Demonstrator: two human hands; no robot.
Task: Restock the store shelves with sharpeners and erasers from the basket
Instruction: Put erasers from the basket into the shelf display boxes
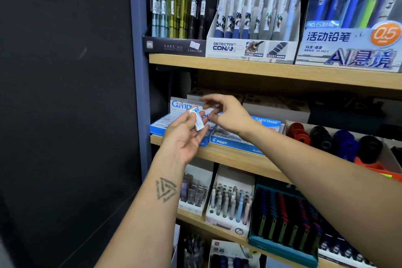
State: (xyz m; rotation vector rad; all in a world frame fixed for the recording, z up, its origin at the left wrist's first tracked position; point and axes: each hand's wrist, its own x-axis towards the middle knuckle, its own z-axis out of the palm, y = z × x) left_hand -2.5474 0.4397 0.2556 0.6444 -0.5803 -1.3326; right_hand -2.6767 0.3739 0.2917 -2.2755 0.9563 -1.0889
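My left hand (185, 135) is raised palm up before the middle shelf and holds a small white eraser with a blue sleeve (197, 120) between thumb and fingers. My right hand (226, 113) hovers just right of it over the Campus eraser box (161, 123), blurred, with a white eraser (209, 108) pinched at its fingertips. Beside that box sits a blue Pilot plastic eraser box (235, 141). The basket is out of view.
The wooden middle shelf (228, 154) also carries a white tray of round red, blue and black sharpeners (339, 139) at the right. Pen and pencil displays (252, 17) fill the shelf above, more pens (230, 202) the shelves below. A dark wall (65, 93) is at left.
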